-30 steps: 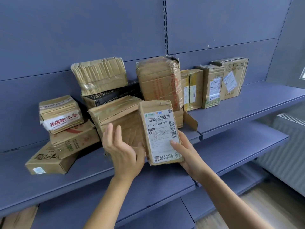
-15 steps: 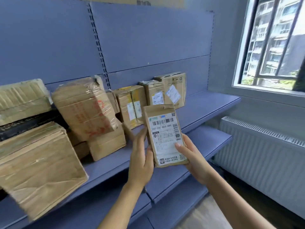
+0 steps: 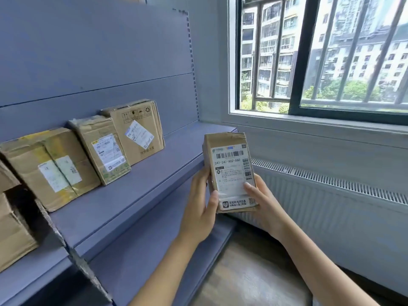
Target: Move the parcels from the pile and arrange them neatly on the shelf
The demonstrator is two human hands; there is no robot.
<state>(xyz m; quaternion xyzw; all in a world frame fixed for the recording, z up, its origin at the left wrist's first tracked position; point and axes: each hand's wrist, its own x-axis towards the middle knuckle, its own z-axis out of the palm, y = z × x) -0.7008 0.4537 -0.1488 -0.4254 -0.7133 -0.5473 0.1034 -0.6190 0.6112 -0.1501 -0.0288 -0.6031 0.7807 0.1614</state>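
Note:
I hold a small brown parcel (image 3: 228, 164) upright with a white barcode label facing me. My left hand (image 3: 199, 208) grips its left edge and my right hand (image 3: 262, 206) grips its right edge, thumb on the label. It hangs in the air off the right end of the blue shelf (image 3: 136, 188). Three parcels stand in a row on that shelf against the back panel: a yellow-taped box (image 3: 50, 168), a labelled box (image 3: 101, 149) and a box with a tilted label (image 3: 139, 129). Part of the pile (image 3: 13, 228) shows at the far left edge.
A lower blue shelf (image 3: 154, 257) runs below the first one. A white radiator (image 3: 331, 208) stands along the right wall under a barred window (image 3: 320, 54). Wooden floor (image 3: 249, 272) lies between the shelves and the radiator. Bare shelf surface lies right of the third box.
My view has swung right, away from the pile toward the window. Both hands have carried the small parcel rightward, past the three standing boxes to the shelf's right end.

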